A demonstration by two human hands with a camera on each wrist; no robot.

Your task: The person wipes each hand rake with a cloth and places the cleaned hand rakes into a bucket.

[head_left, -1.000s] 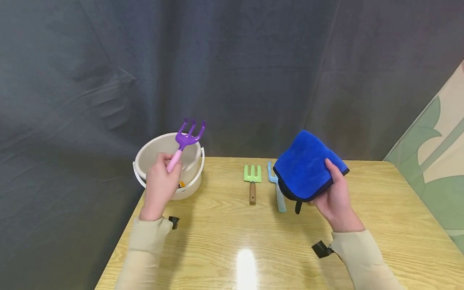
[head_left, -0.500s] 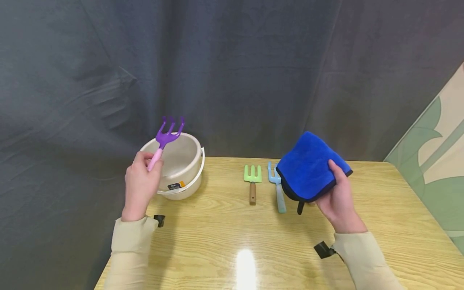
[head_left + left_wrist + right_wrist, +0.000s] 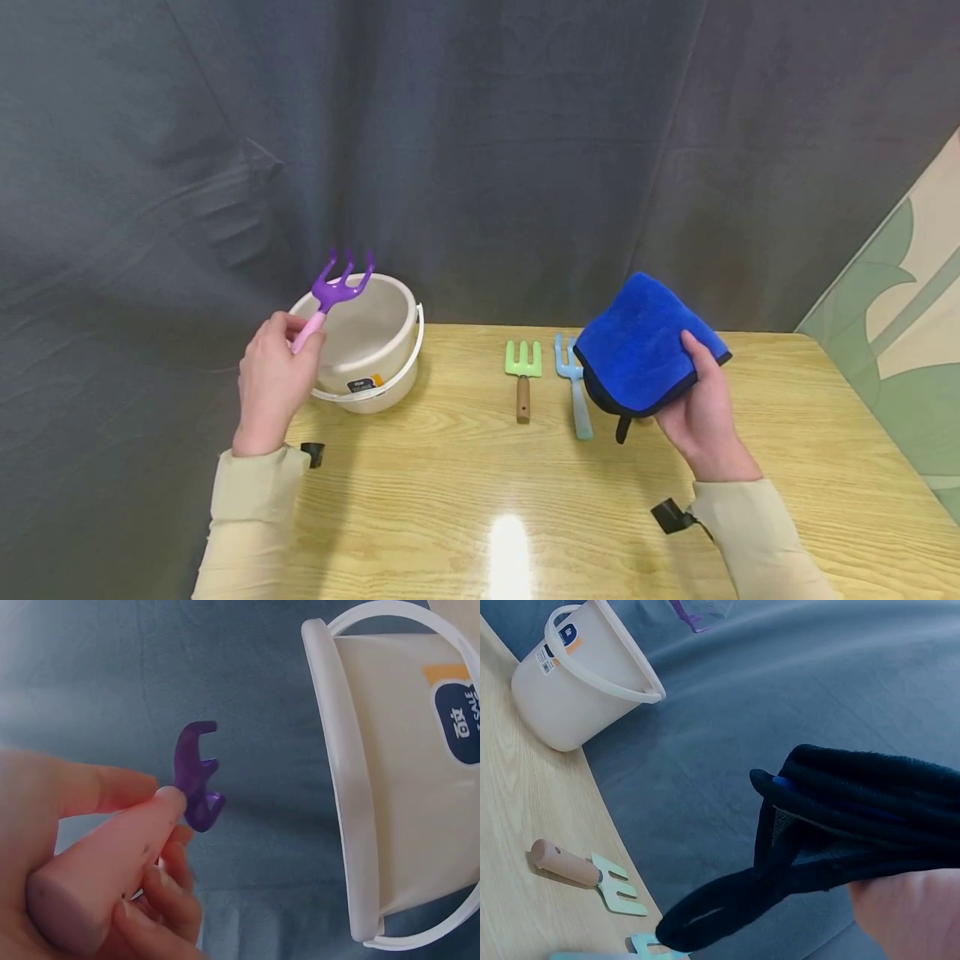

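My left hand (image 3: 272, 379) grips the pink handle of a purple toy rake (image 3: 337, 287), tines up, at the left rim of a cream bucket (image 3: 371, 346). In the left wrist view the purple rake head (image 3: 196, 777) shows beyond my fingers (image 3: 112, 862), beside the bucket (image 3: 397, 787). My right hand (image 3: 701, 408) holds a folded blue cloth (image 3: 645, 346) above the table, thumb on top. The cloth (image 3: 870, 817) looks dark from below, its loop hanging down.
A green rake with a brown handle (image 3: 522, 375) and a light blue rake (image 3: 573, 387) lie mid-table on the wooden table (image 3: 525, 500). The bucket stands at the table's back left corner. A dark curtain (image 3: 450, 150) hangs behind. A patterned panel (image 3: 900, 333) leans at right.
My left hand has carried the purple rake leftward, from over the bucket to its left rim. The right hand and cloth have stayed nearly still.
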